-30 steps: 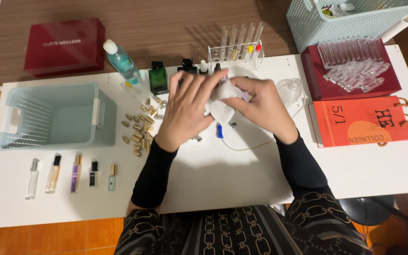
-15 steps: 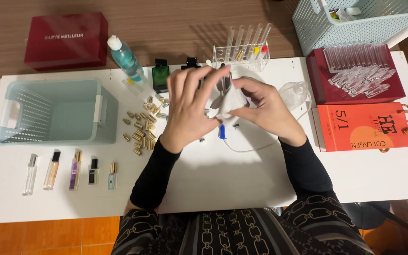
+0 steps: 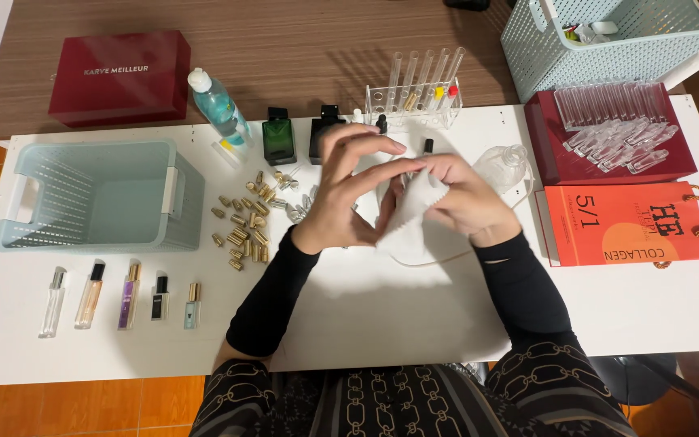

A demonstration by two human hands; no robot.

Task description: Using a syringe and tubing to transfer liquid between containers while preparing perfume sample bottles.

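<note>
Here, nearest the camera, two black sleeves ran up a white table point(image 3: 382, 316) toward its middle, where both hands met. The right hand point(image 3: 467, 202) was curled around a white cloth point(image 3: 408, 218), pinching its upper part while the lower corner hung down to the tabletop. The left hand point(image 3: 345, 194) sat just at nine o'clock of the cloth, fingers bent and partly spread, its fingertips touching the cloth's top edge; whether anything small lay wrapped inside could not be told.

At eight o'clock from the hands, five small perfume vials point(image 3: 123, 295) lay in a row near the table's front edge. At nine o'clock, close by, a scatter of gold caps point(image 3: 244, 226) lay loose, and beyond them a pale blue basket point(image 3: 99, 194) sat empty-looking on its side of the table. At three o'clock lay an orange box point(image 3: 629, 222), and past it, at two o'clock, a dark red box point(image 3: 608, 137) bore a heap of clear tubes.

Farther off, at twelve o'clock, stood a green bottle point(image 3: 278, 137), a black bottle point(image 3: 323, 129) and a clear test-tube rack point(image 3: 416, 93). At eleven o'clock lay a blue-liquid bottle point(image 3: 216, 105) and another dark red box point(image 3: 121, 77).
</note>
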